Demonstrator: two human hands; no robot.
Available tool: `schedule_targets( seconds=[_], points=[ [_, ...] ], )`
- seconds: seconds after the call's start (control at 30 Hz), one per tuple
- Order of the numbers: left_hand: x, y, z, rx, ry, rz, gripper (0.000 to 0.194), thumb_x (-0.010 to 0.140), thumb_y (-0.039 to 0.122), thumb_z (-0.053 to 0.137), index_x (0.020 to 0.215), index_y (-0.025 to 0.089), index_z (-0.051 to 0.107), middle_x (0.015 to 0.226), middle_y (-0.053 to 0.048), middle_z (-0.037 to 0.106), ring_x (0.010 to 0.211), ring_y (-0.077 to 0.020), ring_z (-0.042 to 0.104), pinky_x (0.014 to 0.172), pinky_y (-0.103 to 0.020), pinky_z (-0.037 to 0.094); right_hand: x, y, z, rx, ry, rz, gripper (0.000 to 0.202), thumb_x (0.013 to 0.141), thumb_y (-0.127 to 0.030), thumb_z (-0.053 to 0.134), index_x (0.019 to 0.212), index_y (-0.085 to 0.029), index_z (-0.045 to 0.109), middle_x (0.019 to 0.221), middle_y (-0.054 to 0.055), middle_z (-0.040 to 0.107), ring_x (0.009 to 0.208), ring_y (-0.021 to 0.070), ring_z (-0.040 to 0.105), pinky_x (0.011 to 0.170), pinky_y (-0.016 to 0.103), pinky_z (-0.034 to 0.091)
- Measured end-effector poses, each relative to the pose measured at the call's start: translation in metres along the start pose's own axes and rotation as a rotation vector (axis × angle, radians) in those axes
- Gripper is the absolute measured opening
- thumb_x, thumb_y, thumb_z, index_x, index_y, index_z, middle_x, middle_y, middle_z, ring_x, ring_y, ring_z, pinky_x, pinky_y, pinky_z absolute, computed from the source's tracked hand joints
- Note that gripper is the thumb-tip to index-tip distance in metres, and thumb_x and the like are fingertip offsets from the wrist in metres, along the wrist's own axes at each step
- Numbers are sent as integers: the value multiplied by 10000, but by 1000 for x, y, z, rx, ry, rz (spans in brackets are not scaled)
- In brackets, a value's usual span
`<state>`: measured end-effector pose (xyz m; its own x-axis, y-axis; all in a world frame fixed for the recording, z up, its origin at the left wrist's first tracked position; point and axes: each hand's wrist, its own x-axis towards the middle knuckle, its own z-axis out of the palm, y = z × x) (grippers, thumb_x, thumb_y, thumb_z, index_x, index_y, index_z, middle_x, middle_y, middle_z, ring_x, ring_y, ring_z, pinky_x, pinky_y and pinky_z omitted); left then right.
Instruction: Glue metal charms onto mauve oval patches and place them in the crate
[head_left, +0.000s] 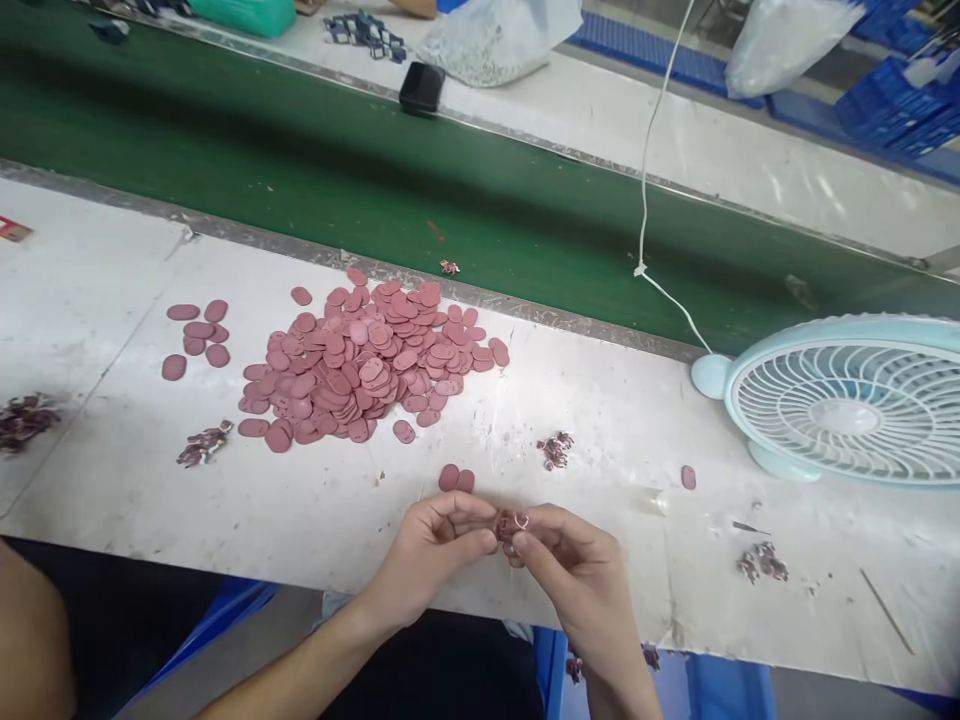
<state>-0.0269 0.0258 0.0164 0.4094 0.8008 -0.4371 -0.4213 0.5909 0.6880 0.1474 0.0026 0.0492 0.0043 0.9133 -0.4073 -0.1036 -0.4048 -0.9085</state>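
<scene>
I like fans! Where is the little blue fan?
The fan lies at the right edge of the head view, on the white table, beside the green belt.

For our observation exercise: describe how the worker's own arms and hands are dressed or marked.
Both forearms are bare, with no sleeves in view. The left hand and right hand wear no gloves; no rings, watch or markings are visible.

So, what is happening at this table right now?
A person sits at a white worktable and pinches one small reddish piece between the left hand and the right hand. A big heap of pink oval discs lies further back, with a light blue fan at the right.
</scene>
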Motion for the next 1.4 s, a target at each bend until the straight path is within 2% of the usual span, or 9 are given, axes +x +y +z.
schedule_targets(
  seconds=[0.13,0.33,0.47,0.73,1.0,1.1,1.2,1.3,1.4],
  points=[
    [0,-2,2,12,-13,10,58,837,229,776,814,176,770,983,-67,814,910,-215,744,862,-324,560,0,-1,-2,5,-19,23,117,878,-321,761,974,-254,766,891,27,760,739,144,650,699,272,559],
    [-1,-4,6,14,41,56,53,831,217,781,783,194,782,850,-29,811,883,-201,739,878,-324,554,-1,-1,-2,28,-5,-4,104,871,-320,770,951,-253,774,847,17,758,721,134,652,693,259,569],
    [-3,-4,8,46,14,77,69,839,217,772,778,186,778,836,-41,814,838,-208,742,861,-343,560,-4,-1,-1,52,3,-30,99,878,-311,766,960,-257,776,832,13,753,719,127,649,692,249,565],
    [-5,-3,8,117,18,70,58,836,229,774,802,187,794,977,-73,816,945,-242,743,884,-359,568,-10,9,-3,66,20,-51,102,894,-302,746,981,-252,765,836,21,740,745,145,651,708,276,564],
    [-5,-7,13,131,51,98,82,825,256,781,786,185,793,972,-79,809,868,-244,745,794,-359,598,-10,16,-1,99,35,-69,106,891,-303,747,982,-250,760,788,10,717,747,164,672,714,299,580],
    [-9,-9,11,182,88,118,76,826,266,780,841,195,804,1146,-107,784,1021,-282,732,856,-374,594,-8,23,-1,181,18,-57,107,894,-295,745,986,-242,763,835,20,737,754,160,678,728,305,587],
    [-12,-2,0,410,139,150,156,830,277,777,973,227,817,1285,-116,731,1187,-311,671,975,-401,555,-10,33,-11,323,49,-32,109,883,-308,758,973,-247,775,889,32,757,754,158,694,690,286,593],
    [-8,14,-24,863,170,321,203,877,255,718,1057,271,811,1282,-88,731,1201,-290,656,1067,-407,494,-19,42,-32,392,159,-20,109,859,-317,784,943,-248,789,897,43,763,715,145,697,631,248,589],
    [5,30,-54,1258,21,490,278,898,202,671,1131,297,790,1282,-62,735,1230,-284,635,1137,-406,424,-39,49,-61,394,312,-49,126,820,-311,818,923,-242,800,863,54,762,679,140,692,588,226,580]
  ],
)
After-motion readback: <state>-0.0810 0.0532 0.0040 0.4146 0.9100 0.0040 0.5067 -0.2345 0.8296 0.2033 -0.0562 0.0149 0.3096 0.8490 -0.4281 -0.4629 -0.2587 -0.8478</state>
